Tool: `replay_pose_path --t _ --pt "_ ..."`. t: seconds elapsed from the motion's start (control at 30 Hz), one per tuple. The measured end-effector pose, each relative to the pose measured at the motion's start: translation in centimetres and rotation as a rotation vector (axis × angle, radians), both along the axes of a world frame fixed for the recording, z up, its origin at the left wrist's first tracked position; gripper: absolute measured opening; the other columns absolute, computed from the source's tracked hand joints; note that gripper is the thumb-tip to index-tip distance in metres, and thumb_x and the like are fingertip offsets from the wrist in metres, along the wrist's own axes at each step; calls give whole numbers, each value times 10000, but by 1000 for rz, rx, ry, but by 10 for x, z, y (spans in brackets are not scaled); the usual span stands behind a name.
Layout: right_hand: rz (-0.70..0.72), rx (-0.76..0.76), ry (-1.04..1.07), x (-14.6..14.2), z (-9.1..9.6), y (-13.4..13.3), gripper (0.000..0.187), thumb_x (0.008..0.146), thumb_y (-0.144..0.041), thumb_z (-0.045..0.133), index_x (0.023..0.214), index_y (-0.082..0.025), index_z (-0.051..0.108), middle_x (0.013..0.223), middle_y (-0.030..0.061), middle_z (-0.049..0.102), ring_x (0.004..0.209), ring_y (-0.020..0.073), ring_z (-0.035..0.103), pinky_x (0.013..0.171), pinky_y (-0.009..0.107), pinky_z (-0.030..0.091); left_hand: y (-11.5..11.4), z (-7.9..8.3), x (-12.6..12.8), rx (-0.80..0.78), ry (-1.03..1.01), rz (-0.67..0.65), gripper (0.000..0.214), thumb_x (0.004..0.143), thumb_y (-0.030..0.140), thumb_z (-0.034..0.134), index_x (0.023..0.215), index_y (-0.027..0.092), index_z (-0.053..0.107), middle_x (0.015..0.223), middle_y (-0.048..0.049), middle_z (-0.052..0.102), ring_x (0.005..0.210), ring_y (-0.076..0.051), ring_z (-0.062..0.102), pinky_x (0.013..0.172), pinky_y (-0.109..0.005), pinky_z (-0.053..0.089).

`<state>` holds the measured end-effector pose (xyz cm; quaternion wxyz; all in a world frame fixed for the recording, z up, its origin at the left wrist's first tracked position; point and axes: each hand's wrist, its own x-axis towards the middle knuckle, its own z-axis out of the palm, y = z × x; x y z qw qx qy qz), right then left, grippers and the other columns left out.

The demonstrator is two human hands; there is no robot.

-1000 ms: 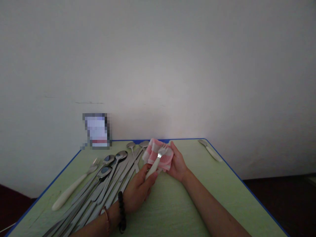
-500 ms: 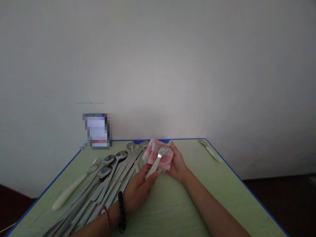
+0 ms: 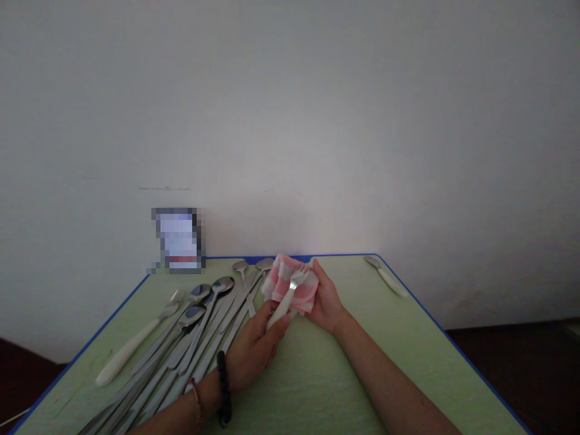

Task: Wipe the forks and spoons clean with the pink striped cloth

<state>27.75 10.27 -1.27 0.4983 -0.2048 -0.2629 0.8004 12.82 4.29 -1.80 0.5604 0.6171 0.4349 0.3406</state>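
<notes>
My left hand grips the pale handle of a fork, whose tines point up and away from me. Behind the fork's head spreads a folded pink-and-white cloth. My right hand holds that cloth from its right side, thumb upright at the edge; its other fingers are mostly hidden under the fabric. To the left of my left hand lies a pile of metal spoons and knives, partly covered by my forearm.
Left of the pile is another pale-handled fork. One more fork lies near the right edge of the green table, which has a blue rim. A blurred-out phone-like screen stands at the back left, before the wall.
</notes>
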Motion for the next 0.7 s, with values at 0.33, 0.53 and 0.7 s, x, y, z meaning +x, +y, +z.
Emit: replay_pose_path --t 0.33,0.53,0.7 --pt "1 0 -4 0 -2 1 476 836 -536 366 982 -147 600 824 74 691 802 199 632 777 352 470 0 0 -1 7 11 11 378 864 462 419 1077 156 476 532 87 375 402 -69 324 368 -175 241" --pt "29 17 -19 0 0 0 504 832 -551 357 1008 -143 594 828 78 690 789 200 634 764 350 472 0 2 1 -11 -4 -2 372 869 445 419 1088 146 453 522 98 350 400 -65 312 363 -170 233" --pt "27 9 -5 0 -1 0 502 839 -543 349 998 -139 599 830 80 691 807 203 633 777 350 468 0 5 1 -4 12 -4 376 868 446 417 1085 140 453 515 101 351 394 -66 309 362 -174 233"
